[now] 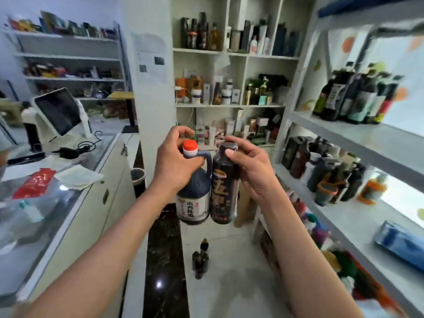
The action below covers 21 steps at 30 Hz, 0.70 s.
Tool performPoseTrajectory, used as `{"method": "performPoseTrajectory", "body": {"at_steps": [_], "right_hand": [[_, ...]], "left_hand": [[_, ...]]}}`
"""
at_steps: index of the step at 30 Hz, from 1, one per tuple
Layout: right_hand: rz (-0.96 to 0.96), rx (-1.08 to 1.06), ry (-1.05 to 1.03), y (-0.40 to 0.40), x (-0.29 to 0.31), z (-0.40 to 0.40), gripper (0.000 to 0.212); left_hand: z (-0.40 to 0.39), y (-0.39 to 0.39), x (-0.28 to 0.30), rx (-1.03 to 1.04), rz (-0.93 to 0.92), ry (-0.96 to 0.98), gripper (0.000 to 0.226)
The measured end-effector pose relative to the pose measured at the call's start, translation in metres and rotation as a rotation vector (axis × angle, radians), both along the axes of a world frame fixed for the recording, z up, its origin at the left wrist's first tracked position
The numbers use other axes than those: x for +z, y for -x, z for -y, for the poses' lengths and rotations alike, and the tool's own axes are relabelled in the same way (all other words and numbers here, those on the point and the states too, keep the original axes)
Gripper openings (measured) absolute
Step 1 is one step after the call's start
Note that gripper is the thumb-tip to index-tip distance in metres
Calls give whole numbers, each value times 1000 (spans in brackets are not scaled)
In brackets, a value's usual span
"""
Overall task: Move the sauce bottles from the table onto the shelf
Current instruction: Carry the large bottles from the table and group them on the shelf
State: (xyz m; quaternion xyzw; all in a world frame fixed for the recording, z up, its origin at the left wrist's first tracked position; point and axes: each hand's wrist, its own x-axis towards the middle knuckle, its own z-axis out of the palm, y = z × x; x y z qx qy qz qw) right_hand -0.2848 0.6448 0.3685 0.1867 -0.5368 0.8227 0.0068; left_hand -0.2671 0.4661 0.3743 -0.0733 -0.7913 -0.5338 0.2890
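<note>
My left hand (175, 164) grips the neck and handle of a dark vinegar jug (194, 203) with a red cap and a pale label. My right hand (251, 171) holds the top of a tall dark sauce bottle (223, 193) with gold lettering. Both bottles hang side by side in the air, touching, above the floor. The white shelf unit (339, 131) runs along the right, with several dark sauce bottles (353, 97) on its upper board and more dark bottles (321, 166) on the board below.
Two small dark bottles (202, 260) stand on the floor below the held ones. A glass counter (68, 203) with a tablet stand (57, 113) and a red bag is at left. A back shelf (229, 105) holds assorted bottles and boxes. A blue pack (399, 244) lies on the lower right shelf.
</note>
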Motion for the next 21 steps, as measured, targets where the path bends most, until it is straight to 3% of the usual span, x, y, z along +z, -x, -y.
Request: {"method": "performPoseTrajectory", "body": {"at_steps": [10,21], "right_hand": [[-17,-284,-29,44,15,-193,32],[-29,-457,4,124,37,-269,29]], "left_hand": [[-198,87,13,-218,-24,-33,57],[-281,195,45,-377,-89,-24,50]]}}
